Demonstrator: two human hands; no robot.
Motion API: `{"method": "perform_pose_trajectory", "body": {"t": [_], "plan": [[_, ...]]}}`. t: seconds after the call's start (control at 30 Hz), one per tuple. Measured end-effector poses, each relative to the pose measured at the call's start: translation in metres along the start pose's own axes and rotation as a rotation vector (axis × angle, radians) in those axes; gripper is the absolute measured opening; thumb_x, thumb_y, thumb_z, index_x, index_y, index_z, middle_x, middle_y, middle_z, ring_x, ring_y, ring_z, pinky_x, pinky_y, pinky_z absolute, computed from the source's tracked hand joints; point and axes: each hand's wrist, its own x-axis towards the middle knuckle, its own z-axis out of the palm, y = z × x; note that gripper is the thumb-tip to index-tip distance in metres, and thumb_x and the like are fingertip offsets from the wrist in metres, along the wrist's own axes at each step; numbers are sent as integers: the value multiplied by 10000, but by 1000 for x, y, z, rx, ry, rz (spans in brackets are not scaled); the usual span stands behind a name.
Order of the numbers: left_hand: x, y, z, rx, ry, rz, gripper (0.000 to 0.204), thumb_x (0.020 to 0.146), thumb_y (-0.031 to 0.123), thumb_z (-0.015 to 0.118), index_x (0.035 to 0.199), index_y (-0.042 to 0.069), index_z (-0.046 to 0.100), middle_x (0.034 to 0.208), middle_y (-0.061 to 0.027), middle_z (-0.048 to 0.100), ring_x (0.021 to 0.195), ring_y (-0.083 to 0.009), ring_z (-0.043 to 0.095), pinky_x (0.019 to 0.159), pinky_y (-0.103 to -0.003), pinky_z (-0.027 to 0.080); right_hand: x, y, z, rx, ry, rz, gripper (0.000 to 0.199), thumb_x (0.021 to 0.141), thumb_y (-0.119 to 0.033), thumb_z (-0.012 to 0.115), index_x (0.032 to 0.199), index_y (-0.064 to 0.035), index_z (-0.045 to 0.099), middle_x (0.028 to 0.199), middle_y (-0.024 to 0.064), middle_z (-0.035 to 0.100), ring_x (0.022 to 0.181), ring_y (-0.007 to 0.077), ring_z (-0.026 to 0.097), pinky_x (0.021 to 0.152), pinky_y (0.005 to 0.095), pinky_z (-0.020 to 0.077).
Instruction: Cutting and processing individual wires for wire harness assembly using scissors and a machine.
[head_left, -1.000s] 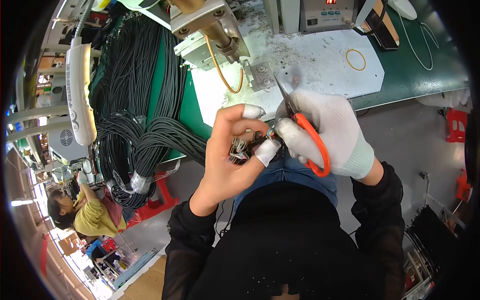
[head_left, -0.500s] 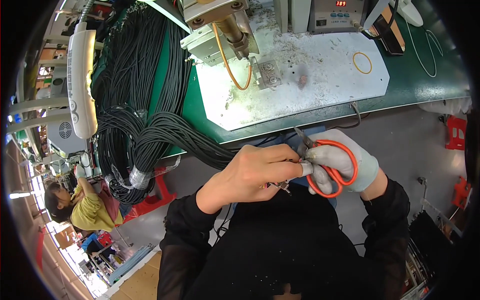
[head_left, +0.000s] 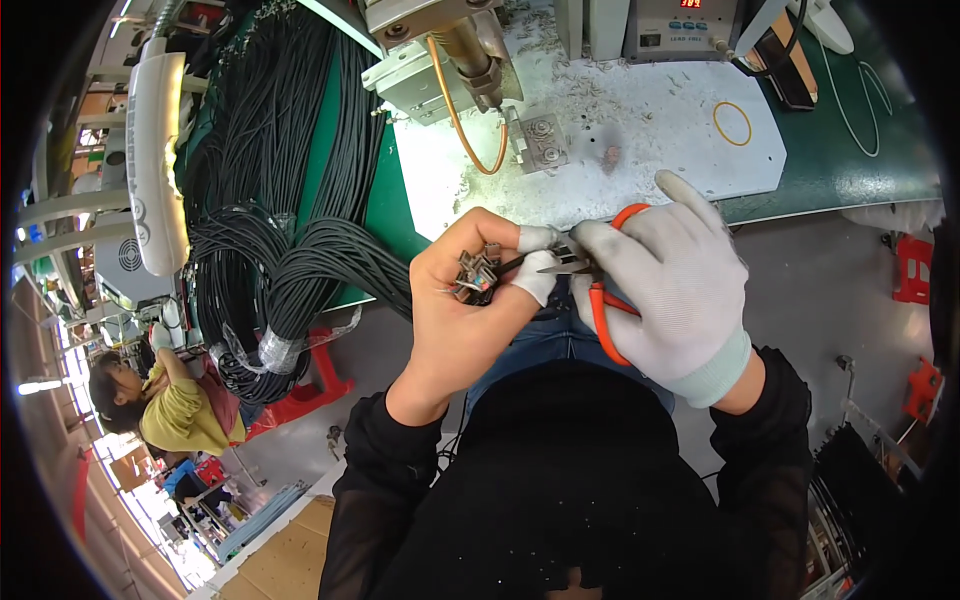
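Closest to me on the feed, the left hand [head_left: 450, 335] is curled around a cluster of metal-shelled cable connectors [head_left: 478, 277], white finger cots [head_left: 537, 279] on its thumb and forefinger, which pinch a dark cable end. I judge the cluster light, its boxy shells hard and rather slick, the thin leads pliant and easily nicked or pulled loose; I would hold it by the black jacket just behind the metal. Beside it, the right hand [head_left: 685, 290], in a knitted white glove with a pale green cuff, grips orange-handled scissors [head_left: 602, 330], thumb and fingers wrapped about the loops, index finger extended. The grey steel blades sit parted beside the left fingertips; whether they touch the cable, I cannot tell. Farther out, a thick bundle of black cables [head_left: 335, 265] drapes over the desk's edge, smooth and rubbery-looking, probably heavy as a mass but floppy strand by strand, and best lifted at its clear plastic wrap [head_left: 282, 352]. Beyond lies a pale, cut-cornered plate [head_left: 690, 135] littered with fine scraps, bearing a thin yellow ring [head_left: 749, 130], on the glossy green desk [head_left: 830, 187].
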Motion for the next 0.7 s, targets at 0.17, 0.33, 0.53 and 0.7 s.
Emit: {"method": "perform_pose_trajectory", "body": {"t": [0.17,0.33,0.53,0.7], "plan": [[-1,-4,7,109,-3,133,124,805,-61,639,875,2,558,719,36,574,636,15,467,556,-157,367,-8,-4,-5,51,-197,94,208,702,-89,719,892,-47,647,624,57,547,500,251,536,507,303,462],[4,0,11,60,44,103,141,794,-56,645,882,3,551,720,40,571,634,16,470,555,-156,373,-13,-5,2,477,-264,328,199,724,-113,713,898,-51,639,579,81,518,477,268,525,473,333,440],[3,-2,10,61,44,132,143,796,-51,653,876,3,547,714,44,561,628,17,462,551,-157,373,-14,-10,9,662,-227,457,186,721,-117,717,874,-54,634,608,90,542,504,283,540,474,352,425],[5,-8,12,96,97,113,150,792,-41,669,867,7,549,712,46,554,621,19,448,549,-152,365,-14,-6,20,274,-30,276,282,691,-88,708,957,-14,654,665,77,581,551,229,569,517,304,447]]}}
